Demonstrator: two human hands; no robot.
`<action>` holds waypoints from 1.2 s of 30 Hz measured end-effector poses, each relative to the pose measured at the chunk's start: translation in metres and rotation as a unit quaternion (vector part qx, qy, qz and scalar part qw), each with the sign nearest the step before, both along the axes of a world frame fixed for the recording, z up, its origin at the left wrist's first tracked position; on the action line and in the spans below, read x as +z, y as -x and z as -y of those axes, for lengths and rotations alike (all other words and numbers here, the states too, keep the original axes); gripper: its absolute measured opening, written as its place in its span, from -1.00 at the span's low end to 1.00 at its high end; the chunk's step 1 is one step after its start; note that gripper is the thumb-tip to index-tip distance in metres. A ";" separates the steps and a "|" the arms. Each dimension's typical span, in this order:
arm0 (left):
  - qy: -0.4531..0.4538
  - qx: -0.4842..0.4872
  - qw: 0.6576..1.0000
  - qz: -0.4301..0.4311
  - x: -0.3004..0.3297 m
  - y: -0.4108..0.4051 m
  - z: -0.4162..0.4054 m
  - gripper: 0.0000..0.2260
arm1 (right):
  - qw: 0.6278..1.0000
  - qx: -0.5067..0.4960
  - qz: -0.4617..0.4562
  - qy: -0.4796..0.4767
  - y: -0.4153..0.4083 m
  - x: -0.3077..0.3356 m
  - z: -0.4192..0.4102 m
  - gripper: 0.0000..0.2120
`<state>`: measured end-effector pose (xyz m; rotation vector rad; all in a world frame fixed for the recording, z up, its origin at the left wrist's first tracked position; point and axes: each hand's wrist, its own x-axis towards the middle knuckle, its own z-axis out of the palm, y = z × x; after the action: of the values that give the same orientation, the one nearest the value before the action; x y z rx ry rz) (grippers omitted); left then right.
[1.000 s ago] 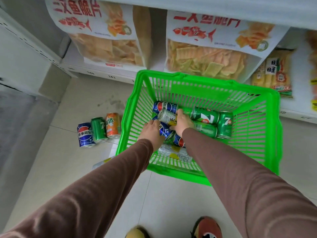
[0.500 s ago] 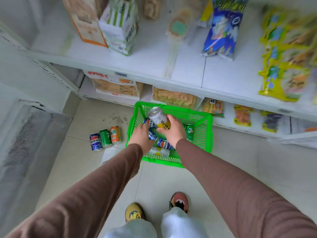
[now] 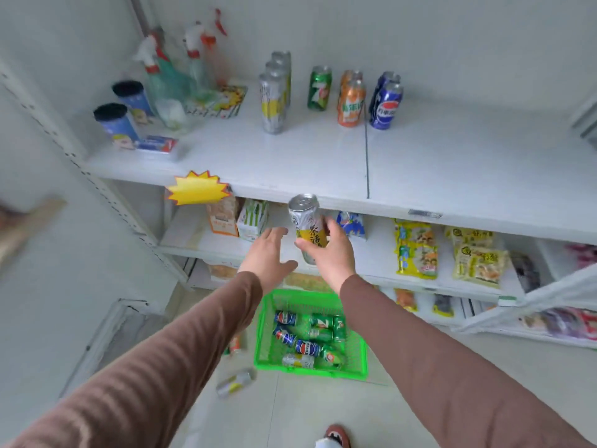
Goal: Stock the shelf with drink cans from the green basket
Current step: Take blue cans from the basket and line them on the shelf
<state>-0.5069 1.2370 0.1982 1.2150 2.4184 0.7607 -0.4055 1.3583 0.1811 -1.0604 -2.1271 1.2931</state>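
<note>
Below you, the green basket (image 3: pixel 358 360) stands on the floor with cans lying inside. Your right hand (image 3: pixel 332 250) grips a silver and yellow can (image 3: pixel 307 221) upright, in front of the shelf (image 3: pixel 310 160) edge. Your left hand (image 3: pixel 266 250) is beside it, fingers spread, holding nothing. Farther back, rows of cans (image 3: pixel 350 103) stand on the shelf.

Bright, even, diffuse light with only faint shadows. The whole view is soft with motion blur, worst at the left edge and on the spray bottles (image 3: pixel 181 66). Wide-angle distortion bends the shelf (image 3: pixel 452 163) edges outward.
</note>
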 end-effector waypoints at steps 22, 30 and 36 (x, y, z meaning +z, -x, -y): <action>0.012 0.083 0.996 -0.043 0.057 0.141 -0.091 -0.38 | 0.999 0.017 -0.051 0.008 0.163 0.058 -0.095 -0.54; 0.009 0.088 0.995 -0.036 0.051 0.197 -0.099 -0.38 | 1.000 0.006 -0.027 0.006 0.217 0.056 -0.093 -0.46; 0.001 0.055 0.998 -0.028 0.043 0.228 -0.105 -0.38 | 0.999 -0.025 -0.022 0.028 0.248 0.053 -0.089 -0.48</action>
<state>-0.7353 1.3421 0.2416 1.1243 2.5484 0.7636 -0.6532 1.4474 0.2343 -1.0894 -2.0304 1.3464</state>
